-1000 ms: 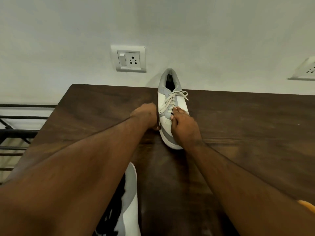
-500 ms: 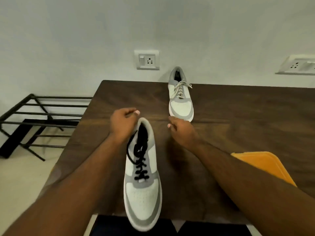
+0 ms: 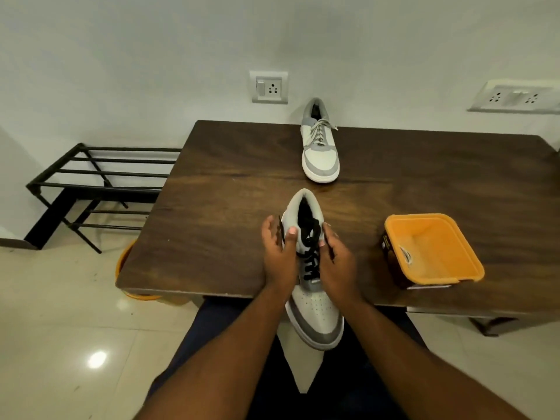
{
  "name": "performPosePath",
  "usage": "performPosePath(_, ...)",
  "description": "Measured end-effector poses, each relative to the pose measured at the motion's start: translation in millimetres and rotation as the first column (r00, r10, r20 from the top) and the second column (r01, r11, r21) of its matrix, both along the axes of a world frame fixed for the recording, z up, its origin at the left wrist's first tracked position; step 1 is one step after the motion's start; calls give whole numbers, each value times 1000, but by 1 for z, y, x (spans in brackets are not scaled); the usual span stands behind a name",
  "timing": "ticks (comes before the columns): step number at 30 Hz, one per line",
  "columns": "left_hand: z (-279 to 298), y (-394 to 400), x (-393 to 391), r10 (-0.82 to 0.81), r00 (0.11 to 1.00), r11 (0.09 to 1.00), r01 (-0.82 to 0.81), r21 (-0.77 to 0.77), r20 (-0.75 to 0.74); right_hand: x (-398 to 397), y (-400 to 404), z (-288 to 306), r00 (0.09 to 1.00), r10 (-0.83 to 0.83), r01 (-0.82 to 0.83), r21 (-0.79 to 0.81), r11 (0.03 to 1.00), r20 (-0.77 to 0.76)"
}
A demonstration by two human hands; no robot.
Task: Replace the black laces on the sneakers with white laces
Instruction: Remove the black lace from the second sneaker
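Observation:
A white and grey sneaker with black laces [image 3: 315, 310] sits at the near edge of the dark wooden table [image 3: 218, 189], its toe hanging over the edge toward me. My left hand [image 3: 278, 256] grips its left side, thumb on the black laces [image 3: 310, 253]. My right hand [image 3: 339, 262] grips the right side, fingers curled at the lace area. A second sneaker with white laces [image 3: 320, 147] stands at the far edge of the table against the wall, toe toward me.
An orange tub [image 3: 433, 250] stands open on the table to the right, something small inside. A black metal rack [image 3: 91, 183] stands on the floor left of the table. An orange bucket [image 3: 127, 268] peeks out under the table's left corner.
Both hands left the white-laced sneaker at the wall and came back. The black-laced sneaker was lifted onto the table's near edge, and both hands now hold it.

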State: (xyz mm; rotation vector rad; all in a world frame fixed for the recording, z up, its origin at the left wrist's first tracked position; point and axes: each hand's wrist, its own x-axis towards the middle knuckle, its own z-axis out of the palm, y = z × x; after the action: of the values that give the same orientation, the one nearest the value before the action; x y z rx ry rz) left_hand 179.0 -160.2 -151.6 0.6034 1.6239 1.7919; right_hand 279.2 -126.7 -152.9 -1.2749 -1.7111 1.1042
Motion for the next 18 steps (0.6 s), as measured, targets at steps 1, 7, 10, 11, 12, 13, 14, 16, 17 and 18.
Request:
performPosePath(1,-2,1,8,43,999,999,-43,-5,-31,8,-3,0,999,-23,21,55,998,35)
performPosePath(7,-17,-18,20,-15,899,1000,2,-31,-437,18,-5,-3,993,-32,21,98,995,111)
performPosePath(10,-31,-31,12,-129,847,992,105,-76,-515,15,-6,-5,991,-35,25,79,997,126)
performPosePath(11,-32,-33,10,-157,830,988,127,-93,-535,15,-5,-7,990,-46,36,75,997,131)
performPosePath(12,-34,-35,7,-184,818,983,150,-108,-546,14,-5,-8,989,-56,46,76,996,136)
performPosePath(13,-34,-37,6,-210,802,978,171,-122,-559,14,-5,-11,988,-61,50,83,995,143)
performPosePath(14,-33,-39,6,-228,785,974,184,-135,-576,14,-5,-12,986,-66,52,93,994,150)
performPosePath(16,-32,-43,7,-253,742,967,183,-177,-621,14,-4,-14,983,-73,54,109,993,171)
performPosePath(17,-31,-45,7,-261,723,965,175,-195,-640,13,-3,-14,979,-76,56,111,992,187)
performPosePath(18,-28,-48,8,-269,708,962,170,-212,-654,13,-2,-14,976,-83,61,109,992,204)
